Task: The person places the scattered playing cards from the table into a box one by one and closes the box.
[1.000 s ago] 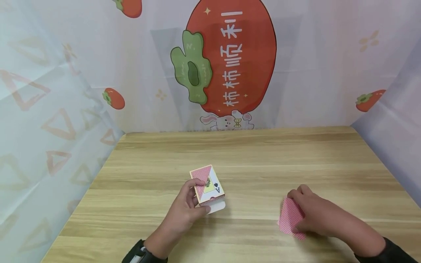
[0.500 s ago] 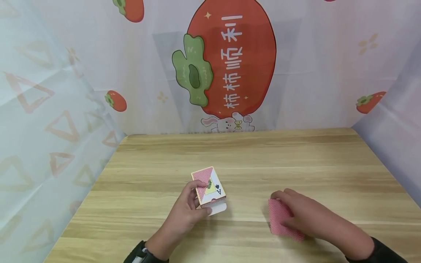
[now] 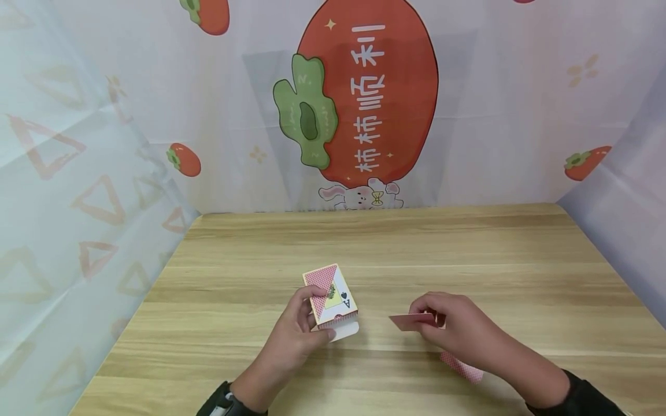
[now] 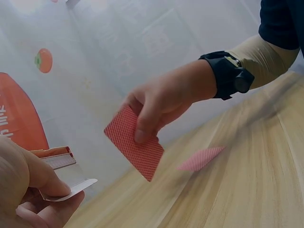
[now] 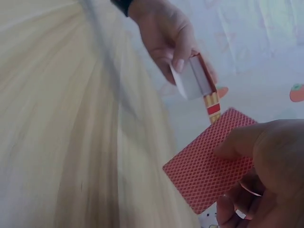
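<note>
My left hand holds a playing-card box up over the table, fingers on one side and thumb at its end. An ace of spades is printed on its face. The white flap hangs open at the near end, and the right wrist view looks into the box's mouth. To the right, my right hand pinches a red-backed playing card between thumb and fingers, tilted and raised off the table. Another red-backed playing card lies on the tabletop below that hand, partly hidden by it.
The wood-grain table runs back to a white cloth backdrop printed with persimmons. Similar cloth hangs along the left side and the right side.
My right hand has slid leftward, lifted a playing card off the table and tilted it toward the box, uncovering another card beneath. The left hand with the box has stayed nearly still.
</note>
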